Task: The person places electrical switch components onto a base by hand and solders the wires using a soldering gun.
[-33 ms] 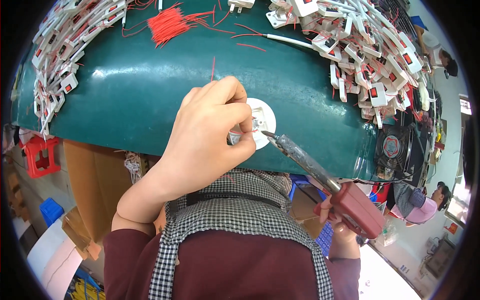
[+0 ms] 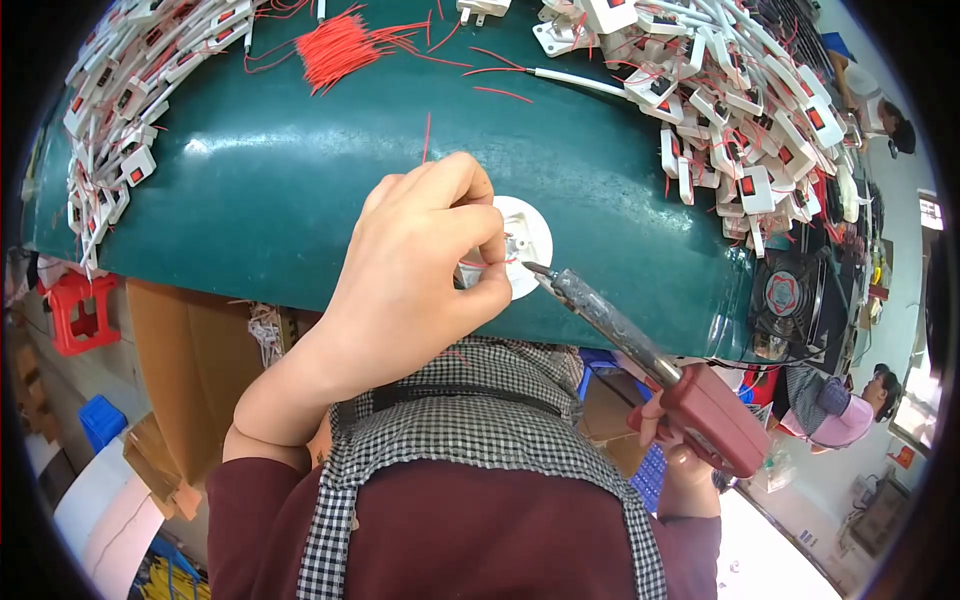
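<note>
My left hand [image 2: 405,265] is closed in a pinch on a thin red wire [image 2: 474,264], over a round white plastic part [image 2: 534,222] near the table's front edge. Metal pieces show inside the part; my fingers cover its left side. My right hand [image 2: 652,424] grips the dark red handle of a soldering iron [image 2: 712,420]. The iron's tip points up and left and ends at the white part, close to my left fingertips. Whether it touches the wire I cannot tell. Another red wire [image 2: 428,138] shows just beyond my left hand.
On the green table [image 2: 270,200], a bundle of red wires [image 2: 345,55] lies at the back. White cables with red-switch housings [image 2: 137,167] line the left; a heap of white switch housings [image 2: 757,190] fills the right. A black fan [image 2: 785,293] and a co-worker [image 2: 845,415] are at right.
</note>
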Demonstrator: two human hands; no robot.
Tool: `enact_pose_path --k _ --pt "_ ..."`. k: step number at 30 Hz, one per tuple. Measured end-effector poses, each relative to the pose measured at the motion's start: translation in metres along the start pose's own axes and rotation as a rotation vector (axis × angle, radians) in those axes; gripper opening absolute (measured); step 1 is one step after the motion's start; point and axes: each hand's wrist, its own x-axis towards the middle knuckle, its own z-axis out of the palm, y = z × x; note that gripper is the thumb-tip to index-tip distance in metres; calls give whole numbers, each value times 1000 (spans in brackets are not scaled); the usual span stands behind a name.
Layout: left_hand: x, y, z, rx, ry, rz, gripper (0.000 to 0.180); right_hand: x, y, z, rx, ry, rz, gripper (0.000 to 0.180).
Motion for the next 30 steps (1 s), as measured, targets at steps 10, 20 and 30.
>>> enact_pose_path --k 10,20,30 --pt "-6 0 4 5 68 -23 11 8 -16 6 309 26 190 84" --pt "-9 0 6 -11 83 -47 11 10 -11 -4 289 14 181 90" --pt "-11 -2 8 -92 97 -74 11 9 -15 -17 157 -53 76 86"
